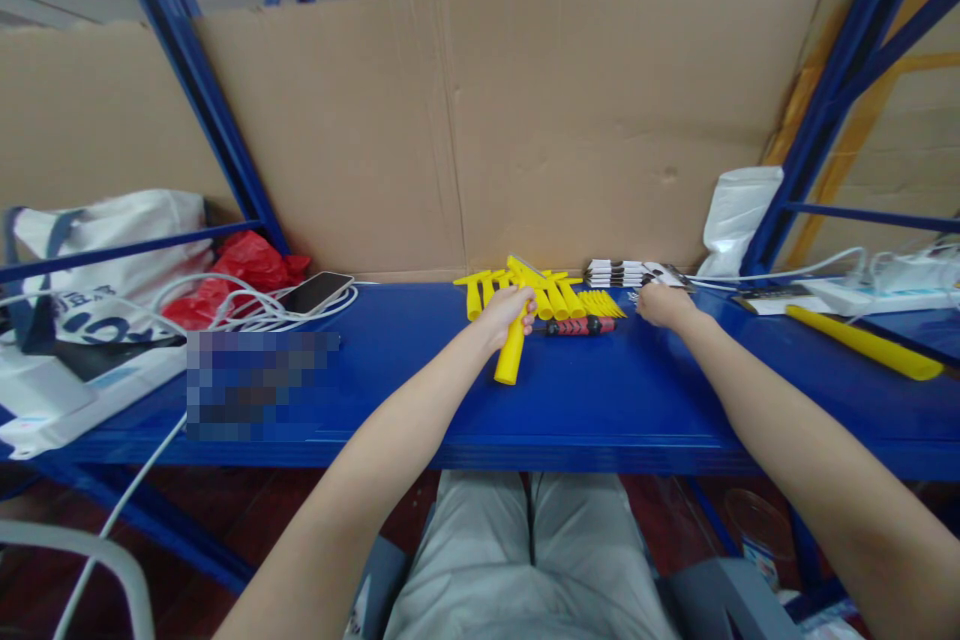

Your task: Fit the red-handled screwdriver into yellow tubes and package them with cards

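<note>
My left hand (509,313) is wrapped round the handle of a yellow scraper (511,350), held above the blue shelf with its wide head pointing away. Behind it lie several more yellow scrapers (559,300) in a row, with a row of small yellow pieces (600,304) at their right. A red and black screwdriver (581,326) lies in front of them. My right hand (663,305) is at the shelf, fingers pinched together beside some tiny silvery parts (634,300); whatever is between the fingertips is hidden. Just behind that hand is a stack of black-and-white packets (616,273).
At the left are a white bag (135,240), a red plastic bag (240,270), a phone (319,293), cables and a white power strip (90,410). A long yellow piece (862,345) lies at the right. Cardboard (585,120) and blue posts stand behind.
</note>
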`<move>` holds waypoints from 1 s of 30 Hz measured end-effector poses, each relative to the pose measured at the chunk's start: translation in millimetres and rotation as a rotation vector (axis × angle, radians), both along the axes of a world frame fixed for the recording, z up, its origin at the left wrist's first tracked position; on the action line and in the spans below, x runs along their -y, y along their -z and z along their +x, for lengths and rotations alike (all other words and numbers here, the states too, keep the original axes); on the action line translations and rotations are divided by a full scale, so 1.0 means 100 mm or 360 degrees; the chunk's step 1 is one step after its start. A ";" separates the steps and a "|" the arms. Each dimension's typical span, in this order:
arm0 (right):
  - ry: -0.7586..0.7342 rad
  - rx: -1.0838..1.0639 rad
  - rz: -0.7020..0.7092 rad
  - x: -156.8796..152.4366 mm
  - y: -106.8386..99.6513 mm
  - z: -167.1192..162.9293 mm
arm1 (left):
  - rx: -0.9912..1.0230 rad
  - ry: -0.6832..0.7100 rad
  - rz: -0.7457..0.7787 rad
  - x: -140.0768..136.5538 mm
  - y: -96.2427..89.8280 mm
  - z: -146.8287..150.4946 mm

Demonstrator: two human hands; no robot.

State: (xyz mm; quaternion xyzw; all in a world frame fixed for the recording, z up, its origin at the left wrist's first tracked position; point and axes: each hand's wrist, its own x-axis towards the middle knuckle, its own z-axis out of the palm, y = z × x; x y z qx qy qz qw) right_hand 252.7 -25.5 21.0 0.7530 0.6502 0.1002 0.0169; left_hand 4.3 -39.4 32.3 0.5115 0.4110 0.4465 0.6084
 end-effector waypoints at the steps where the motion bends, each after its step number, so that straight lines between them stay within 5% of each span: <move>1: 0.0001 -0.0004 -0.0004 -0.01 0.00 0.00 | 0.0002 -0.0001 0.0001 0.00 0.00 0.00; 30: -0.0258 0.0034 -0.0097 0.01 -0.03 -0.09 | -0.0021 0.0010 0.0012 0.00 -0.01 0.00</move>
